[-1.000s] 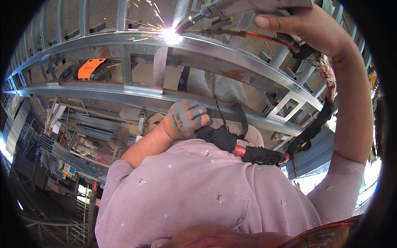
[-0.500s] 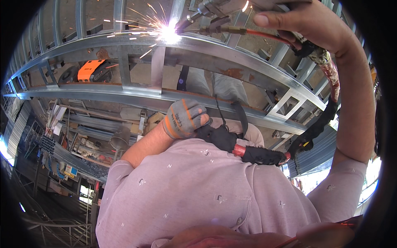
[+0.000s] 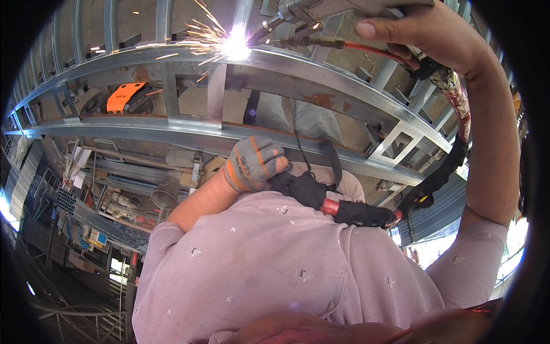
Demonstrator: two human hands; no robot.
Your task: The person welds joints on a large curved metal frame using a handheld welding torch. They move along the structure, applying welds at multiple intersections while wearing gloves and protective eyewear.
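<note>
Bare and bent over from the right, my right hand (image 3: 427, 35) is closed around a metal welding gun (image 3: 295, 11) at the top of the view. Its nozzle points down-left at a bright glare (image 3: 236, 46) on a galvanized steel frame (image 3: 321, 77), and sparks spray mostly leftward. A thin red hose (image 3: 369, 49) runs along the gun into my grip. In a grey glove with orange stripes, my left hand (image 3: 251, 163) is closed in front of my belly on the black-wrapped cable (image 3: 306, 191). That cable curves right and up to the gun.
An orange and black machine (image 3: 126, 97) sits beyond the frame's lower rail at left. Steel bars (image 3: 78, 34) cross the far side. Stacked metal profiles and scrap lie at left, around a metal bucket (image 3: 166, 192). Corrugated sheet (image 3: 438, 209) stands at right.
The gun's nozzle and the glare have shifted slightly right along the rail, and the spark pattern differs. My left hand has moved very slightly left, still on the cable.
</note>
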